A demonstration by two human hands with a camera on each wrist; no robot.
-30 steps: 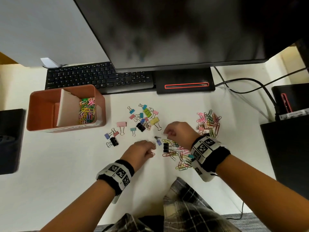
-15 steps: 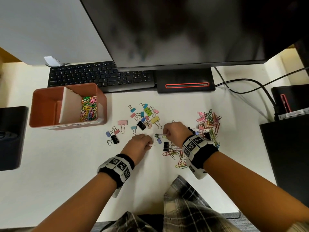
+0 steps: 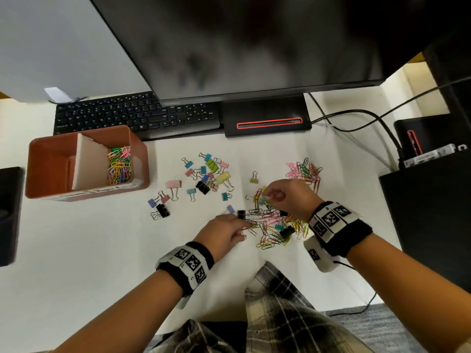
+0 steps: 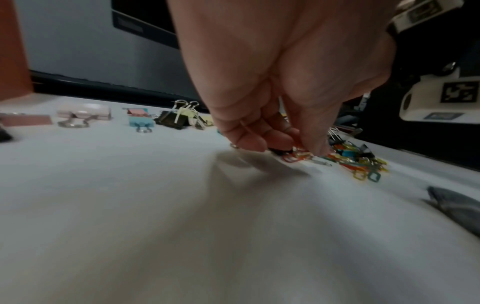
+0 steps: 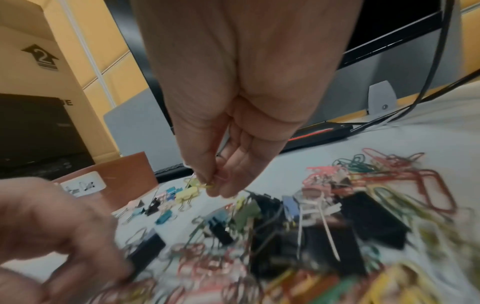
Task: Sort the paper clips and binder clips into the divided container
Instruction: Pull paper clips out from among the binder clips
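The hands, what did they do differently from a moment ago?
The right hand rose from the mixed pile, lifting paper clips pinched in its fingers. The left hand shifted right and pinches clips at the pile's edge. The container and scattered binder clips stayed put.

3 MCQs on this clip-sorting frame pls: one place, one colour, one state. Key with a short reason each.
1. Where in the divided container are the sorted paper clips?
A. right compartment
B. left compartment
C. both compartments

2. What colour is the container?
A. blue
B. terracotta
C. white

3. What is the right hand doing?
A. lying flat on the keyboard
B. pinching small clips above the mixed pile
C. gripping the container

Key: 1 A, clips lie only right of the white divider; 2 B, its walls are reddish-brown; 3 B, the fingertips pinch clips, raised over the pile.
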